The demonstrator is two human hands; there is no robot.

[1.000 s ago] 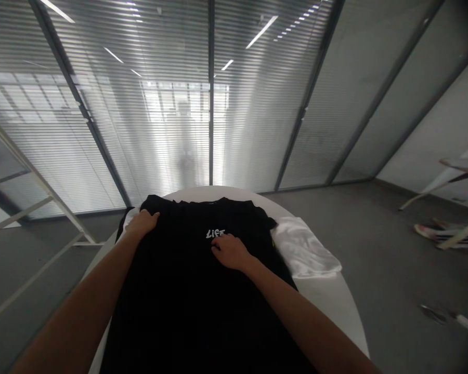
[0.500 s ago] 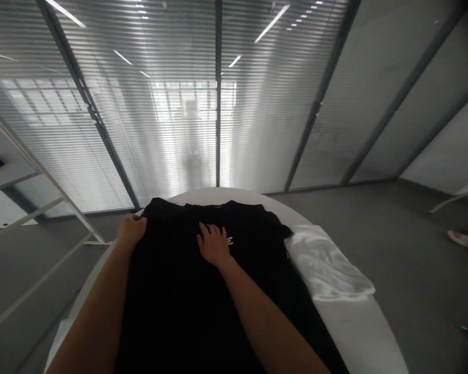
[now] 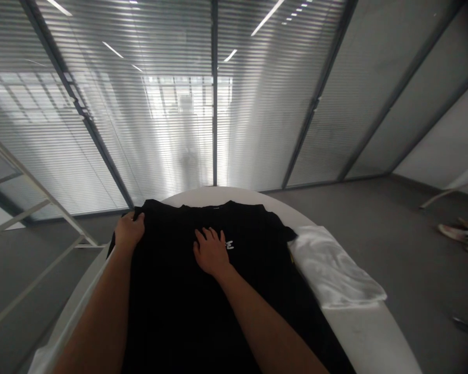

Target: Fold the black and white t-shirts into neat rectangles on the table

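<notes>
A black T-shirt (image 3: 187,311) lies spread over a white round table (image 3: 359,332), its neckline toward the far edge and a small white print on its chest. My left hand (image 3: 129,230) is closed on the shirt near its left sleeve, and some black cloth shows beyond the fingers. Flat on the chest, beside the print, rests my right hand (image 3: 211,253) with its fingers spread. Past the shirt's right sleeve is a folded white shiny cloth (image 3: 337,267).
A white metal frame (image 3: 49,200) stands to the left of the table. Behind the table are glass panels with blinds (image 3: 171,140). Shoes (image 3: 458,234) lie on the grey floor at the right.
Black sleeve cloth now shows to the left of my left hand, where it was not visible before. My right hand stays flat on the chest. The view has shifted slightly.
</notes>
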